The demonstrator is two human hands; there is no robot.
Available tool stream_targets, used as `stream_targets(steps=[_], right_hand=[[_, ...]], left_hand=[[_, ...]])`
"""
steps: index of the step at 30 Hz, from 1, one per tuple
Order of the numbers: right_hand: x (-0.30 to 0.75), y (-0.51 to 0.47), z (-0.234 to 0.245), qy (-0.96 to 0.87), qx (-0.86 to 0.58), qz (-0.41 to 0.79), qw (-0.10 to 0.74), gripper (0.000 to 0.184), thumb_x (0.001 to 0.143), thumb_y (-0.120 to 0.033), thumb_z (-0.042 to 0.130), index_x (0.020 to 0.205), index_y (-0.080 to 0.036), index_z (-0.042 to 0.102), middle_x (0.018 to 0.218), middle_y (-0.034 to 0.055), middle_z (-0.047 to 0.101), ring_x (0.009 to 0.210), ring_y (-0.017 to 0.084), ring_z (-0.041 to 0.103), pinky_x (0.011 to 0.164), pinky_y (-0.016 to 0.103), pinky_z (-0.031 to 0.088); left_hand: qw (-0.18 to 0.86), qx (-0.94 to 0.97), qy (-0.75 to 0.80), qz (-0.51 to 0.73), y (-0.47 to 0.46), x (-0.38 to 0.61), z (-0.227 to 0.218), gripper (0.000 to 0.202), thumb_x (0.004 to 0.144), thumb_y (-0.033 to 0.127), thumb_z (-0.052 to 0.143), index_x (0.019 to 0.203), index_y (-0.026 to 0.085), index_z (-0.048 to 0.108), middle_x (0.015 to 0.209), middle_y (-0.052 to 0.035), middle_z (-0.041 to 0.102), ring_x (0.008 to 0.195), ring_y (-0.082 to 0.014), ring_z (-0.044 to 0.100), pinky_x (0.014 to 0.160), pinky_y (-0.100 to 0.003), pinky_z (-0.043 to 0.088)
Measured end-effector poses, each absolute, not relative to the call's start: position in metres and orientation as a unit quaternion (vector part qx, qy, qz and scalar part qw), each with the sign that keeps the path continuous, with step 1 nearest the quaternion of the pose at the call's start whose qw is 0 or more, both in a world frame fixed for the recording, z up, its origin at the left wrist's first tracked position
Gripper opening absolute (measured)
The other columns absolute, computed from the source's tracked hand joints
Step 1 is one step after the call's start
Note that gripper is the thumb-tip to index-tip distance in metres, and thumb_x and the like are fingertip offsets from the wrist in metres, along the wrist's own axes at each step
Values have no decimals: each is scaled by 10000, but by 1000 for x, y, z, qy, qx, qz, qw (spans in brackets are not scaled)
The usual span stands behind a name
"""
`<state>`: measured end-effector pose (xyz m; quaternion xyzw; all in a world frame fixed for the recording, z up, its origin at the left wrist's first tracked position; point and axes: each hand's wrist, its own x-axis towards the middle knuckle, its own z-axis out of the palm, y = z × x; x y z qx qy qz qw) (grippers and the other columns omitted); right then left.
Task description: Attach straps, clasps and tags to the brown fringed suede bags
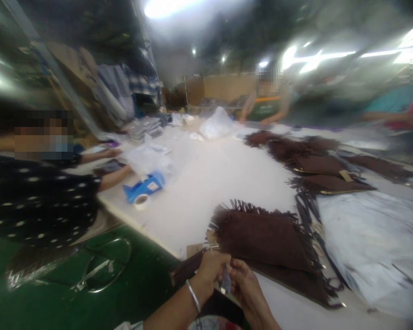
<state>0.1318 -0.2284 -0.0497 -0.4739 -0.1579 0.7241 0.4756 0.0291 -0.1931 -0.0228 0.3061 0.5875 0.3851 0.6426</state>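
At the near table edge my left hand [209,269], with a silver bangle at the wrist, is closed in a pinch. My right hand [245,280] meets it, its fingers curled and closed too. Between them is a small grey piece [226,280] with a pale, shiny end; its kind is too blurred to tell. Just beyond my hands lies a dark brown fringed bag [261,233], flat on the white table [192,197]. A narrow brown piece [187,269] sticks out past my left hand, near a tan tag [194,250].
More brown fringed bags [323,165] lie at the right, beside white plastic sheeting [375,238]. A blue tape dispenser [146,185] and a tape roll [142,201] sit at the left edge. A co-worker in a dotted top [41,197] handles clear plastic there; others work farther back.
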Motion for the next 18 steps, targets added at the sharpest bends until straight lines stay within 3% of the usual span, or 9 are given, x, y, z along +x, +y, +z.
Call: stream_targets(steps=[4, 7, 10, 13, 16, 18], right_hand=[[130, -228, -52, -204, -509, 698, 460, 508, 571, -493, 802, 841, -220, 469, 535, -48, 611, 407, 109, 533, 413, 182, 362], [141, -234, -42, -348, -563, 624, 415, 388, 685, -527, 677, 877, -226, 524, 514, -49, 588, 391, 123, 501, 385, 203, 350], [164, -241, -22, -542, -609, 466, 344, 254, 820, -453, 537, 964, -253, 600, 795, 13, 705, 594, 174, 636, 540, 268, 478], [188, -241, -5, -641, -650, 265, 310, 252, 909, -390, 421, 1021, -267, 611, 984, 38, 706, 813, 204, 680, 725, 302, 505], [201, -231, -4, -685, -659, 108, 291, 288, 932, -321, 379, 1138, -250, 567, 1086, 65, 666, 957, 218, 656, 801, 308, 502], [203, -222, -10, -710, -656, 53, 250, 322, 918, -261, 390, 1207, -247, 530, 1114, 73, 631, 948, 211, 650, 748, 289, 509]], left_hand=[[620, 325, 600, 388, -190, 32, -24, 325, 563, 389, 664, 434, 191, 441, 330, 65, 354, 303, -62, 306, 370, -225, 197], [615, 338, 600, 385, -195, 28, -22, 323, 593, 425, 661, 478, 183, 481, 344, 59, 388, 309, -72, 333, 372, -224, 218], [614, 379, 588, 365, -201, 17, -19, 404, 677, 530, 606, 530, 160, 541, 369, 25, 454, 328, -93, 392, 396, -227, 272], [583, 422, 614, 325, -205, 0, -12, 426, 761, 535, 521, 690, 131, 637, 428, 4, 526, 366, -122, 467, 432, -234, 331], [477, 508, 647, 310, -207, -18, -4, 353, 838, 424, 455, 901, 154, 673, 654, -27, 649, 506, -150, 568, 512, -255, 408], [341, 600, 654, 310, -209, -27, -1, 295, 881, 333, 426, 1012, 193, 649, 904, -48, 677, 761, -181, 625, 689, -290, 467]])
